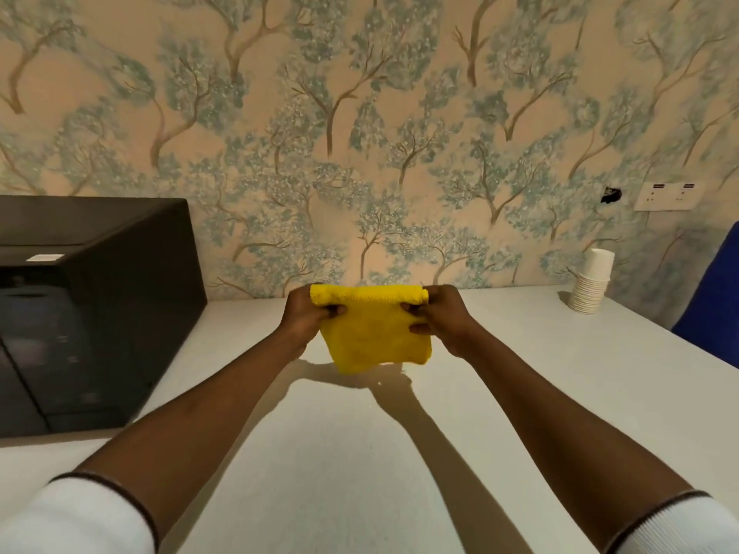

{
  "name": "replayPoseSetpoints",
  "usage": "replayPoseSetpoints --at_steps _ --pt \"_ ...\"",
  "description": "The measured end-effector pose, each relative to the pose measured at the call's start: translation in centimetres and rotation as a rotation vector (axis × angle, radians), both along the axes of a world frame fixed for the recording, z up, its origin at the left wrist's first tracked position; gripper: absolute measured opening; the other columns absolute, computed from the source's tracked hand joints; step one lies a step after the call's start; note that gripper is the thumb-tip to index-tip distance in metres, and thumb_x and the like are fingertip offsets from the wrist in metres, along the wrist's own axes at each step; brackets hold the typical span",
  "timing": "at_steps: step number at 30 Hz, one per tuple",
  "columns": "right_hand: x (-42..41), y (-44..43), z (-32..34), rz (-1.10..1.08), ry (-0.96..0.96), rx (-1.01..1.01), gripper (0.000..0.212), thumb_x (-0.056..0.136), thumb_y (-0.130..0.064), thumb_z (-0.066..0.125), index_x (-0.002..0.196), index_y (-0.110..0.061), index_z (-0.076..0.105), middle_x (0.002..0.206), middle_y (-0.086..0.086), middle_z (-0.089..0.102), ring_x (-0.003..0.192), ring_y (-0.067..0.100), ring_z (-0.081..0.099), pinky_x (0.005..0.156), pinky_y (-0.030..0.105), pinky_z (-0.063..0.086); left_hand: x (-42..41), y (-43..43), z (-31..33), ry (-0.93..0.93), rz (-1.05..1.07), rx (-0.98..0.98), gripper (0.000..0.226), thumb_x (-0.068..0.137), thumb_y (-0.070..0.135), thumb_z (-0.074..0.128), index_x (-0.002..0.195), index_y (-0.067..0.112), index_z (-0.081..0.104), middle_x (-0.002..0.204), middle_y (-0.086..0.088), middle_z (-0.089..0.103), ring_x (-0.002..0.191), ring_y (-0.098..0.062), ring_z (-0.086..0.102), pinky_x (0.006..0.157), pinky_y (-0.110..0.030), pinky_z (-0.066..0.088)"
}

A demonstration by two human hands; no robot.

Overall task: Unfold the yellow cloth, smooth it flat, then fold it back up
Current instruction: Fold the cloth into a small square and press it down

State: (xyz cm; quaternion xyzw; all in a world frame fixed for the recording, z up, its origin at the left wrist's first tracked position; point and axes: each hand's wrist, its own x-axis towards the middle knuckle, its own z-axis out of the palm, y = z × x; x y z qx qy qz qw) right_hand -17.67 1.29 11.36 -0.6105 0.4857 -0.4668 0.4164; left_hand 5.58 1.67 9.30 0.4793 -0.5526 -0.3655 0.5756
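The yellow cloth [374,333] is folded into a thick square and held up above the white table [360,453], near its far middle. My left hand [306,317] grips the cloth's top left corner, thumb in front. My right hand [438,315] grips the top right corner the same way. The top edge is stretched between both hands and the rest hangs down, its lower edge just above the tabletop. The cloth casts a shadow below it.
A large black machine [92,305] stands on the table at the left. A stack of white paper cups [592,279] sits at the back right by the patterned wall. A blue chair back [716,297] is at the right edge.
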Motion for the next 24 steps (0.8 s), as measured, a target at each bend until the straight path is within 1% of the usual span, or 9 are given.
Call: replayPoseSetpoints --at_steps 2,5,8,10,12,14,17,21,24 --pt "-0.8 -2.3 -0.2 -0.002 0.127 -0.153 0.014 0.078 0.003 0.064 0.088 0.0 0.072 0.087 0.025 0.069 0.082 0.029 0.061 0.067 0.043 0.048 0.1 -2.3 0.2 -0.063 0.0 -0.04 0.041 0.068 -0.021 0.06 0.098 0.005 0.067 0.087 -0.007 0.068 0.077 -0.018 0.062 0.064 -0.021 0.051" --pt "-2.1 -4.0 -2.7 0.015 0.413 -0.421 0.033 0.076 0.01 0.06 0.103 -0.005 0.073 0.101 0.023 0.072 0.1 0.025 0.064 0.083 0.041 0.051 0.3 -3.9 -1.2 -0.188 0.015 -0.054 0.039 0.071 -0.019 0.061 0.101 0.003 0.069 0.097 -0.012 0.068 0.086 -0.024 0.064 0.074 -0.029 0.049" --pt "-4.2 -3.3 -7.8 0.151 0.523 -0.527 0.038 0.072 0.017 0.061 0.104 -0.002 0.071 0.108 0.022 0.07 0.108 0.025 0.06 0.093 0.045 0.051 -0.2 -2.2 -6.0 -0.321 -0.06 -0.056 0.019 0.075 -0.002 0.068 0.093 0.004 0.074 0.093 -0.006 0.071 0.09 -0.021 0.067 0.078 -0.029 0.052" --pt "-5.7 -2.2 -11.3 0.262 0.677 -0.581 0.034 0.073 0.007 0.07 0.104 -0.006 0.073 0.111 0.019 0.07 0.107 0.029 0.064 0.092 0.046 0.052 -0.4 0.0 -9.8 -0.256 -0.152 0.055 0.02 0.073 0.008 0.067 0.087 0.016 0.078 0.094 0.003 0.076 0.089 -0.015 0.071 0.077 -0.029 0.057" --pt "-7.3 -1.0 -13.9 0.352 0.801 -0.575 0.034 0.074 -0.005 0.073 0.108 -0.01 0.072 0.119 0.017 0.067 0.111 0.032 0.063 0.093 0.047 0.052 -0.7 2.1 -13.0 -0.292 -0.258 0.08 0.034 0.073 0.002 0.064 0.091 0.028 0.076 0.098 0.017 0.074 0.092 -0.006 0.069 0.077 -0.024 0.056" --pt "-8.4 -0.2 -15.2 0.407 0.845 -0.582 0.039 0.071 -0.004 0.076 0.109 -0.012 0.071 0.123 0.015 0.065 0.118 0.03 0.059 0.095 0.046 0.052 -1.1 3.4 -14.7 -0.469 -0.296 -0.068 0.037 0.073 0.007 0.068 0.1 0.032 0.071 0.1 0.028 0.069 0.097 0.01 0.061 0.08 -0.008 0.048" --pt "-9.4 0.5 -14.7 0.451 0.87 -0.574 0.037 0.069 -0.006 0.079 0.105 -0.011 0.073 0.12 0.015 0.067 0.12 0.031 0.056 0.096 0.044 0.05 -1.8 3.7 -14.9 -0.694 -0.268 -0.29 0.023 0.076 0.031 0.071 0.099 0.029 0.072 0.092 0.015 0.073 0.094 0.019 0.055 0.084 -0.001 0.038" --pt "-9.3 0.9 -12.7 0.517 1.024 -0.518 0.032 0.077 -0.017 0.076 0.107 -0.008 0.072 0.122 0.014 0.066 0.127 0.033 0.05 0.103 0.041 0.042 -3.0 3.4 -13.4 -0.848 -0.318 -0.332 0.017 0.074 0.037 0.07 0.09 0.032 0.074 0.087 0.012 0.073 0.089 0.0 0.063 0.082 -0.028 0.05" --pt "-8.8 0.9 -11.4 0.5 1.059 -0.299 0.035 0.086 -0.018 0.061 0.119 -0.008 0.065 0.132 0.011 0.06 0.133 0.028 0.043 0.107 0.028 0.034 -2.6 2.2 -11.3 -1.114 -0.405 -0.134 0.038 0.066 0.044 0.072 0.104 0.036 0.07 0.119 0.008 0.064 0.118 -0.016 0.046 0.103 -0.034 0.034"
